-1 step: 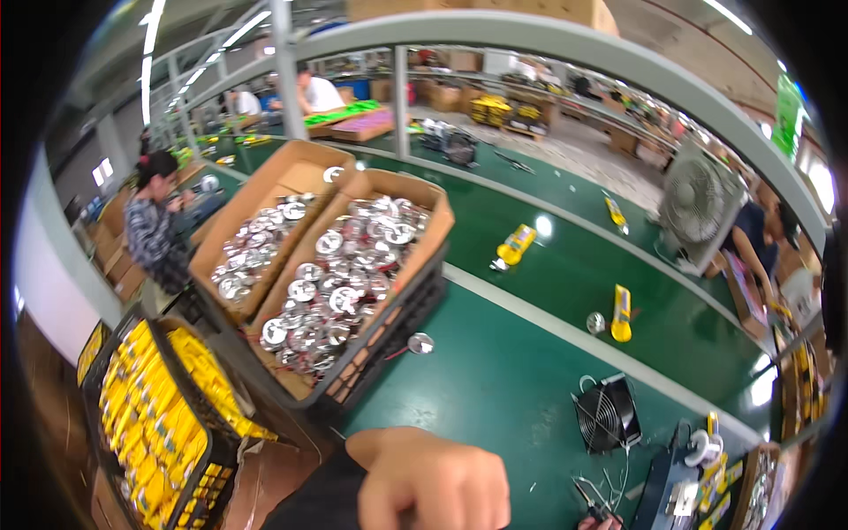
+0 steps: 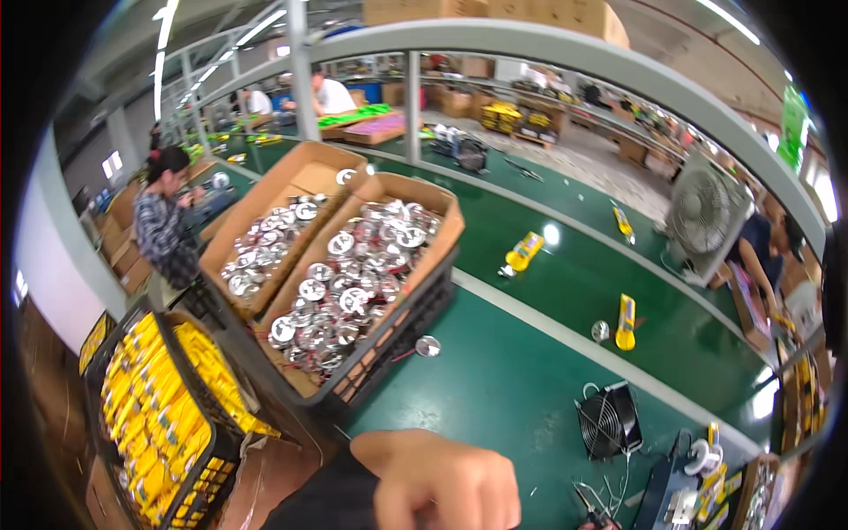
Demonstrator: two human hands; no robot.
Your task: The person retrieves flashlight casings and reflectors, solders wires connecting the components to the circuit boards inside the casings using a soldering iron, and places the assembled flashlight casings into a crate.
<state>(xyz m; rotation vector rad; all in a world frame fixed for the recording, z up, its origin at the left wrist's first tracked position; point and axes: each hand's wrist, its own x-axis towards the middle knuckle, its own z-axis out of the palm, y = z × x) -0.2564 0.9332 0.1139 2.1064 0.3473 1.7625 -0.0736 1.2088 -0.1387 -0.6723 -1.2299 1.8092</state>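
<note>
The left hand (image 2: 452,481) curls at lower centre, the right hand (image 2: 600,526) shows at lower right — I cannot tell what either pinches — where the dark tool (image 2: 598,514) is best steered clear of thin wires (image 2: 627,470).

Head-cam fisheye, looking down and out over the green bench (image 2: 486,380)
It's the left one of a head-worn pair, tilted so the bench sits mid-frame; the wearer's left hand (image 2: 450,481) looms super close at the bottom edge, a grey rail (image 2: 495,37) bows across the top, and the pale floor (image 2: 570,170) is way off beyond.
</note>
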